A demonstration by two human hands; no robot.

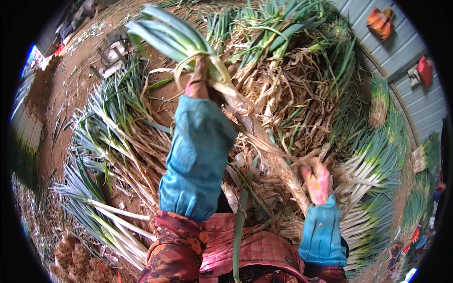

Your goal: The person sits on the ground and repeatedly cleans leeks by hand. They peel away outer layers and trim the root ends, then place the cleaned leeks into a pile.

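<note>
A large green onion [257,127] lies slantwise across the middle, its leaves at the upper left and its root end toward the lower right. My left hand [199,75], with a blue sleeve cover behind it, is closed round the stalk just below the leaves. Close to the root end, my right hand [318,184], in a pink and white glove, has its fingers closed on a dry outer leaf [269,147] that runs along the stalk. Its fingertips are partly hidden by dry brown husk.
Untrimmed green onions [302,89] are heaped ahead with dry leaves. More unpeeled onions [122,127] lie at the left. Peeled white-stemmed onions [363,188] are stacked at the right, near a metal wall [401,42]. A metal stand [113,54] is at the far left.
</note>
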